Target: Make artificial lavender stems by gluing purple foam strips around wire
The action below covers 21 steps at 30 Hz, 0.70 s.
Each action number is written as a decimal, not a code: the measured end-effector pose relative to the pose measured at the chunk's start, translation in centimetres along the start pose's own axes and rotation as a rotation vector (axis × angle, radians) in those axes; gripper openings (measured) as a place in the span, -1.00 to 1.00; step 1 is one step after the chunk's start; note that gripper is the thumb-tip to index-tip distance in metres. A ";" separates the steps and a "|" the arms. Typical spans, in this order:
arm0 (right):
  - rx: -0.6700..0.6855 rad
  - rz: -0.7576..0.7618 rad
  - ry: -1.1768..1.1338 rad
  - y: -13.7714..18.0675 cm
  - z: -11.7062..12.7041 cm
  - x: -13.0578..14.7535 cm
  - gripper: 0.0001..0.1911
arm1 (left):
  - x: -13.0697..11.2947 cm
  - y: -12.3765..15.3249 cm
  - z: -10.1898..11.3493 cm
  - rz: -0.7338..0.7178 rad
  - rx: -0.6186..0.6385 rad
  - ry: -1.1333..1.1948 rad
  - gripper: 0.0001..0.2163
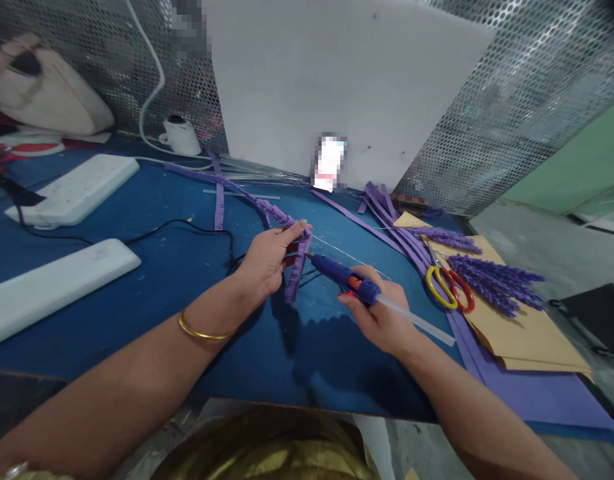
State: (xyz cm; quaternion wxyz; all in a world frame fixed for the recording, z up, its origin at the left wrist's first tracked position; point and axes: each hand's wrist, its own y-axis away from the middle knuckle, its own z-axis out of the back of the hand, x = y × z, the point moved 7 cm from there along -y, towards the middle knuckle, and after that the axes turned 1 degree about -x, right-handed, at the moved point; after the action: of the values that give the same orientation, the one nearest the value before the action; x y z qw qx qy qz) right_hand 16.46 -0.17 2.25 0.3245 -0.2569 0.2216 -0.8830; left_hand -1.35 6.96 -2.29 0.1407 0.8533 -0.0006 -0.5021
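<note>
My left hand (pixel 267 260) is closed in a pinch on a fringed purple foam strip (pixel 297 263), which hangs down from my fingers over the blue table (pixel 161 293). A thin wire stem runs from the strip toward the right. My right hand (pixel 381 313) grips a blue hot glue gun (pixel 344 277) with a clear glue stick (pixel 417 321) poking out of its back. The gun's nozzle points left and almost touches the strip next to my left fingertips.
Finished purple foam flower spikes (pixel 491 280) and red-and-yellow scissors (pixel 449 288) lie on brown paper (pixel 531 333) at the right, over purple foam sheets (pixel 527 393). Loose purple strips (pixel 219 200) lie behind. White power strips (pixel 74 190) and a black cable (pixel 187 228) sit at the left.
</note>
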 end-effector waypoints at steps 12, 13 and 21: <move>0.005 -0.033 0.086 0.1 -0.5 -0.6 -0.69 | -0.3 -0.3 0.3 -0.004 -0.036 0.065 -0.76; 0.008 -0.031 0.085 0.1 -0.6 -0.7 -0.69 | -0.4 -0.4 0.4 -0.012 -0.045 0.079 -0.77; 0.021 -0.440 -0.322 0.1 -2.0 -4.8 -0.65 | -1.2 -0.5 1.3 -0.020 -0.165 0.132 -0.83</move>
State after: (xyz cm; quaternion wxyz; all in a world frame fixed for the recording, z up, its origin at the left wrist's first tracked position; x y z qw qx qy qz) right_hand 18.44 3.47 -0.89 0.1585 -0.4325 0.0968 -0.8823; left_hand -3.08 7.25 -1.99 0.2053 0.8699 0.0585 -0.4446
